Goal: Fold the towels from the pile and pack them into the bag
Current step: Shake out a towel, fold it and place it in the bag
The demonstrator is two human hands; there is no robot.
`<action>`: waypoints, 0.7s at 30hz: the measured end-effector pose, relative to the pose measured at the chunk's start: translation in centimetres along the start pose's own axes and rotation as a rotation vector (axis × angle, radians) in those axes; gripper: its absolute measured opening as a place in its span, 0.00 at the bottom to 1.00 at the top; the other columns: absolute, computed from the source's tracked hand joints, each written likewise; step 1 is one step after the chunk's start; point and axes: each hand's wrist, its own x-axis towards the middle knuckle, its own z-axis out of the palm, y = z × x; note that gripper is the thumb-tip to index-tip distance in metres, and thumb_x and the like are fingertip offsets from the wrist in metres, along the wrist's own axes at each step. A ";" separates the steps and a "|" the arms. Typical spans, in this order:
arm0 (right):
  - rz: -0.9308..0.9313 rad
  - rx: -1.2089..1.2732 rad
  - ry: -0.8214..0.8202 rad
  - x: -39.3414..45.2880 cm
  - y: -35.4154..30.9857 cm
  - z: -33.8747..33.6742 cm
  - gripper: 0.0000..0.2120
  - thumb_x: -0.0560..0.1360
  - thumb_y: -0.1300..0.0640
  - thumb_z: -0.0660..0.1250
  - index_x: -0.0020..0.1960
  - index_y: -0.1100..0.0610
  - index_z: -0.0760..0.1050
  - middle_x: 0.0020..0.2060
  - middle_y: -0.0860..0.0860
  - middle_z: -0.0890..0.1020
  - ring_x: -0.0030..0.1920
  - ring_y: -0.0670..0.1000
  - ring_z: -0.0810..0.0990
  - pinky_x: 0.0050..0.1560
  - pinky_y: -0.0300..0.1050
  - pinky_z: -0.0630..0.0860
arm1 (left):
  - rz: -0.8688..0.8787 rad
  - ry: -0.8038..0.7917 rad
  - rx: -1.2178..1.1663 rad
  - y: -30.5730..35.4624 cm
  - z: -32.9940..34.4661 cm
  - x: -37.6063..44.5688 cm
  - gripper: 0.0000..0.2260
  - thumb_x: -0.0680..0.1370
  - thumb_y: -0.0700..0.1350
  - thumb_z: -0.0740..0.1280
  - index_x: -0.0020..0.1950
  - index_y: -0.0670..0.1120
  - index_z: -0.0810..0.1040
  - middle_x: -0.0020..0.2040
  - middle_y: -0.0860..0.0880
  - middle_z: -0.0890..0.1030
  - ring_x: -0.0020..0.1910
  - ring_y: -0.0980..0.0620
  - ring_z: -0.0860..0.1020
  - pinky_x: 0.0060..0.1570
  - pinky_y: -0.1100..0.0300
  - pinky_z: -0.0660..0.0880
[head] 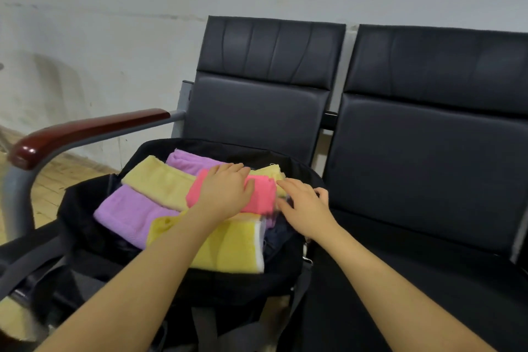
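An open black bag [83,208] lies on the left seat, filled with folded towels. A pink towel [264,194] sits on top near the middle, and my left hand [225,191] presses flat on it with fingers spread. My right hand [307,206] hovers just right of the pink towel at the bag's right rim, fingers relaxed and slightly blurred. Around them lie a pale yellow towel [163,180], a purple towel [128,211], another purple towel [188,161] at the back and a bright yellow towel [231,246] at the front.
The bag rests on a black padded bench seat [257,111]. A second black seat [428,168] adjoins on the right. A reddish wooden armrest [85,131] on a grey metal frame stands at the left. A grey wall is behind, wooden floor at far left.
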 end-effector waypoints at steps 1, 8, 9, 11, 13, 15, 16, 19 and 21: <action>0.020 0.010 0.024 -1.3 0.8 -0.7 0.20 0.81 0.51 0.57 0.72 0.46 0.64 0.70 0.44 0.68 0.69 0.46 0.65 0.65 0.48 0.54 | 0.035 0.014 -0.035 1.6 -0.6 -0.6 0.27 0.78 0.55 0.46 0.67 0.46 0.74 0.68 0.47 0.74 0.67 0.47 0.70 0.64 0.54 0.63; 0.163 -0.100 0.103 -12.7 10.2 -7.4 0.19 0.82 0.51 0.56 0.72 0.50 0.66 0.66 0.46 0.72 0.65 0.48 0.71 0.63 0.45 0.62 | 0.286 -0.009 -0.149 16.5 -0.2 -2.5 0.16 0.80 0.49 0.57 0.64 0.47 0.76 0.61 0.49 0.78 0.61 0.47 0.75 0.59 0.54 0.68; 0.188 -0.124 0.108 -14.5 11.9 -8.5 0.19 0.82 0.51 0.56 0.71 0.51 0.67 0.65 0.47 0.73 0.64 0.48 0.72 0.63 0.44 0.63 | 0.325 -0.022 -0.158 19.1 0.0 -2.6 0.16 0.81 0.49 0.57 0.66 0.47 0.74 0.63 0.50 0.77 0.62 0.48 0.74 0.61 0.54 0.68; 0.255 -0.163 0.113 -18.2 15.5 -10.5 0.18 0.82 0.51 0.56 0.70 0.51 0.68 0.64 0.47 0.74 0.62 0.48 0.73 0.60 0.44 0.65 | 0.394 -0.038 -0.190 24.7 0.6 -2.9 0.17 0.81 0.49 0.56 0.68 0.48 0.73 0.65 0.50 0.76 0.63 0.49 0.73 0.62 0.54 0.67; 0.335 -0.196 0.113 -21.9 19.4 -12.4 0.17 0.81 0.51 0.56 0.68 0.52 0.70 0.62 0.47 0.75 0.61 0.49 0.74 0.58 0.45 0.67 | 0.443 -0.062 -0.237 30.3 1.3 -3.3 0.16 0.82 0.49 0.56 0.68 0.47 0.73 0.65 0.50 0.76 0.63 0.49 0.73 0.62 0.54 0.67; 0.425 -0.212 0.128 -25.8 23.4 -14.2 0.16 0.81 0.52 0.58 0.66 0.53 0.73 0.59 0.49 0.77 0.59 0.51 0.76 0.57 0.46 0.70 | 0.488 -0.096 -0.288 36.0 2.0 -3.9 0.16 0.82 0.49 0.56 0.67 0.47 0.73 0.65 0.50 0.76 0.62 0.49 0.74 0.62 0.54 0.68; 0.469 -0.211 0.144 -27.8 25.3 -15.2 0.15 0.80 0.53 0.59 0.64 0.54 0.74 0.58 0.49 0.78 0.59 0.52 0.77 0.57 0.47 0.71 | 0.508 -0.114 -0.316 38.9 2.4 -4.3 0.16 0.82 0.48 0.56 0.67 0.47 0.73 0.64 0.49 0.76 0.62 0.48 0.74 0.61 0.53 0.68; 0.580 -0.264 0.178 -33.4 30.6 -17.8 0.14 0.79 0.54 0.60 0.61 0.54 0.77 0.58 0.51 0.80 0.59 0.54 0.77 0.56 0.46 0.70 | 0.581 -0.143 -0.369 47.0 3.1 -5.4 0.15 0.81 0.48 0.56 0.64 0.46 0.75 0.61 0.48 0.78 0.60 0.47 0.74 0.59 0.53 0.68; 0.644 -0.352 0.146 -36.9 33.8 -19.1 0.14 0.80 0.53 0.58 0.62 0.53 0.75 0.60 0.51 0.79 0.61 0.55 0.75 0.58 0.47 0.67 | 0.653 -0.118 -0.373 51.8 3.6 -6.0 0.14 0.81 0.48 0.57 0.59 0.46 0.78 0.55 0.49 0.80 0.57 0.47 0.75 0.57 0.54 0.65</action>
